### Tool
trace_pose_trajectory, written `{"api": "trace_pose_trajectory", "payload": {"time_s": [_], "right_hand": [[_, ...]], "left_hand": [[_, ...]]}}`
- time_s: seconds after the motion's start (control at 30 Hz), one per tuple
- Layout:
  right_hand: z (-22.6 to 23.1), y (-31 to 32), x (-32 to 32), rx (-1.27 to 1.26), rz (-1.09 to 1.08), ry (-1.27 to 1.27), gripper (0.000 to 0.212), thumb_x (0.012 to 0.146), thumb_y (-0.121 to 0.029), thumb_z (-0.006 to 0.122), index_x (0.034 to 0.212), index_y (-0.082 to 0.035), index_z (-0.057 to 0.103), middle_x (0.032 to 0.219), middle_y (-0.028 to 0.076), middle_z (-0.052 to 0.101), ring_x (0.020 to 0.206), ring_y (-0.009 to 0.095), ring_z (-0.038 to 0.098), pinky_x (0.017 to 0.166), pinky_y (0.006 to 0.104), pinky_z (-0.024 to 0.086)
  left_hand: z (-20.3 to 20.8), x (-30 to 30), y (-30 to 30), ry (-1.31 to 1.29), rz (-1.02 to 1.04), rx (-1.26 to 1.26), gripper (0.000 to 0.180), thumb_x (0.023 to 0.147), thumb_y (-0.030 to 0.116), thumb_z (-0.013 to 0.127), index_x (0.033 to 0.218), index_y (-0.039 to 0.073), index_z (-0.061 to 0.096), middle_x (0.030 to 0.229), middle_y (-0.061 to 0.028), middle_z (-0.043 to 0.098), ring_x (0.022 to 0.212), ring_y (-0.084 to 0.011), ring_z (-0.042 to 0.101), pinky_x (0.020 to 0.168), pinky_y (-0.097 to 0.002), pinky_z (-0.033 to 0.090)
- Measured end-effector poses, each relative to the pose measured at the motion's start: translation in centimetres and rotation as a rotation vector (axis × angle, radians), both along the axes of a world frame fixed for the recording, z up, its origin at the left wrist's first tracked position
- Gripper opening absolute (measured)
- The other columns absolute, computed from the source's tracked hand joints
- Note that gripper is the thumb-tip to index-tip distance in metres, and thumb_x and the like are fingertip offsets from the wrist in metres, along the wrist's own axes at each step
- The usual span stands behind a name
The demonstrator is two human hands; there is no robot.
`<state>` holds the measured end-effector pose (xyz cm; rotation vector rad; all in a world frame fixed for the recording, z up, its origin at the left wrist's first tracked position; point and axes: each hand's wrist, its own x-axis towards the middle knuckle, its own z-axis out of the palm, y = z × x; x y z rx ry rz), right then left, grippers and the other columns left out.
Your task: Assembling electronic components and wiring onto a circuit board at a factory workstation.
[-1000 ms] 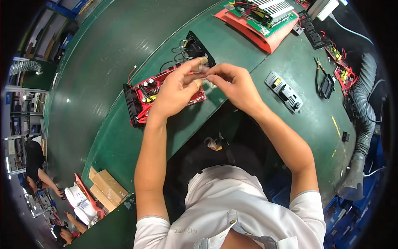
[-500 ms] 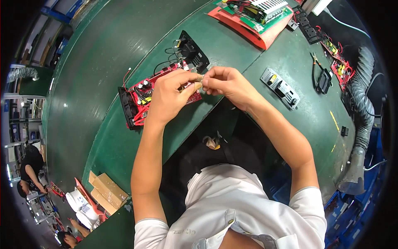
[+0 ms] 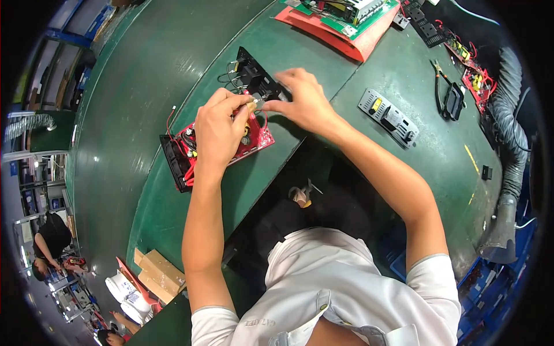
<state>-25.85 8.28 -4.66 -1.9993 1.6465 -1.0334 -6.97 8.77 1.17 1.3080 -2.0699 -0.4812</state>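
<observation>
My left hand (image 3: pixel 220 127) is closed over the red circuit board (image 3: pixel 261 140), thumb and forefinger pinching a small pale wire connector (image 3: pixel 257 100). A thin red wire loops up from the board beside these fingertips. My right hand (image 3: pixel 307 102) is open, thumb and fingers apart and slightly blurred, close to the black end panel (image 3: pixel 251 74). That panel stands on edge at the board's far end, with black wires on it. At the near left end of the board is a black fan (image 3: pixel 175 164). My left hand hides part of the board.
On the right lie a grey slotted panel (image 3: pixel 388 117), pliers (image 3: pixel 437 72) and a black tray-like part (image 3: pixel 454 102). Orange-red sheeting (image 3: pixel 346 43) under a green board is at the back. A ribbed hose (image 3: pixel 511 127) runs down the right edge; cardboard (image 3: pixel 160 275) lies lower left.
Both hands were pinching together at one spot. Now my right hand has let go and opened, moving up and right. My left hand has shifted left, still pinching.
</observation>
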Motion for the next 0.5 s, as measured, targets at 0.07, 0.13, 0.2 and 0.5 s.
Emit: {"api": "trace_pose_trajectory", "payload": {"time_s": [0.07,0.13,0.2,0.5], "right_hand": [[-1.1,-0.2,0.5,-0.15,0.043,0.016,0.046,0.082,-0.023,0.076,0.121,-0.001,0.064,0.121,0.02,0.062,0.11,0.038,0.059,0.093,0.0437,0.048],[-0.9,-0.2,0.9,0.019,0.158,-0.281,0.038,0.086,-0.013,0.068,0.122,-0.001,0.063,0.106,0.021,0.066,0.101,0.04,0.062,0.09,0.0435,0.049],[-1.1,0.1,1.3,-0.079,0.16,-0.349,0.035,0.089,-0.007,0.063,0.123,-0.001,0.061,0.097,0.021,0.067,0.093,0.04,0.063,0.085,0.0428,0.05],[-1.0,0.5,1.0,-0.121,0.155,-0.432,0.034,0.09,-0.003,0.06,0.123,-0.001,0.06,0.092,0.018,0.063,0.085,0.038,0.062,0.073,0.0424,0.05]], "left_hand": [[-0.2,-0.2,-0.3,-0.06,0.048,-0.004,0.015,0.084,0.013,0.072,0.095,0.003,0.075,0.088,-0.0083,0.066,0.068,-0.0241,0.064,0.064,-0.0354,0.049],[-0.1,-0.4,-0.4,-0.08,0.063,0.018,0.015,0.084,0.013,0.072,0.095,0.003,0.075,0.088,-0.0084,0.066,0.068,-0.0241,0.064,0.065,-0.0354,0.049],[-0.3,-0.5,-0.4,-0.102,0.073,0.045,0.015,0.084,0.013,0.072,0.095,0.003,0.075,0.088,-0.0085,0.066,0.069,-0.0242,0.064,0.065,-0.0355,0.049],[-0.7,-1.8,-0.5,-0.039,0.098,0.079,0.016,0.084,0.007,0.072,0.098,0.001,0.073,0.083,-0.0099,0.064,0.068,-0.0213,0.062,0.063,-0.0324,0.047]]}}
